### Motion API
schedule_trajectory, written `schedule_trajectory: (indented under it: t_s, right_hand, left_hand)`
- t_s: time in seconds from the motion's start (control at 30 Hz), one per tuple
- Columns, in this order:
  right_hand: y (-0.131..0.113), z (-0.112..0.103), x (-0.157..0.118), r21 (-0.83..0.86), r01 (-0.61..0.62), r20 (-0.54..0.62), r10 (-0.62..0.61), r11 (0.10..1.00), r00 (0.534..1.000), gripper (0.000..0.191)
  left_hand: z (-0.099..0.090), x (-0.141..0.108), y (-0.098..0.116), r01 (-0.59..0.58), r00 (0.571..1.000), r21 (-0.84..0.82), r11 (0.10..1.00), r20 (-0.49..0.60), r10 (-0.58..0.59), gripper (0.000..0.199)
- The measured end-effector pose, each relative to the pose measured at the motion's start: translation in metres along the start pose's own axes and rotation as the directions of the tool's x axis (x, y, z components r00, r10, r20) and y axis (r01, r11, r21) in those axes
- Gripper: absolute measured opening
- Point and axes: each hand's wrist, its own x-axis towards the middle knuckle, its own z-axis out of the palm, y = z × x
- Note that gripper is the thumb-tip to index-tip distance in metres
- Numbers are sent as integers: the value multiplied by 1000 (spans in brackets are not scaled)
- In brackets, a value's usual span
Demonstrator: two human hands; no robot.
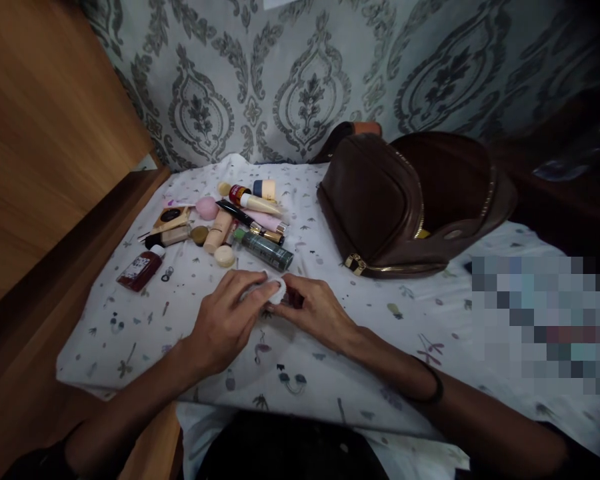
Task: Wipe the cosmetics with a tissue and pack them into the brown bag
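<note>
Head view: the small white-topped item [276,292] lies between the two hands, above the middle of the cloth-covered worktop [180,370], on the near side of the loose cosmetics; the left hand [223,323] reaches it from the near left, fingers closed over its left side and the pale round end; the right hand [323,312] comes in from the near right, fingers bent round its right side, thumb on the near side; both hands touch it, so neither is clearly nearer, and both sets of fingers look closed on it, though how firmly I cannot tell; the fingers cover most of its body, so its long axis cannot be made out; what shows is a round white end, with a darker, reddish, glossy part by the right fingers; just beyond lies the green-capped bottle [267,251], dark and see-through, on its side, its cap to the far left and its base to the near right; the cream round piece [225,257] sits left of that bottle; the brown bag [375,207] stands open on the right, well apart from the fingers.
</note>
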Motion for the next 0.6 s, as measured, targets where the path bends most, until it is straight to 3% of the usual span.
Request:
schedule_trajectory:
  t_s: [0.17, 0.43, 0.53, 0.6]
  right_hand:
    - [-1, -5, 0, 34, -14, 29, 13, 999, 999, 23]
    - [7, -6, 2, 90, 77, 34, -81, 993, 996, 15]
    - [5, -6, -1, 206, 11, 63, -24, 979, 998, 16]
    - [6, -5, -2, 306, -59, 72, 39, 950, 997, 18]
  left_hand:
    - [3, -3, -9, 34, 999, -20, 999, -1, -34, 35]
    - [0, -14, -19, 179, 984, 3, 984, 5, -179, 26]
    - [1, -20, -23, 180, 984, 85, 980, 2, -180, 26]
    - [6, -23, -28, 190, 981, 90, 978, -60, -185, 30]
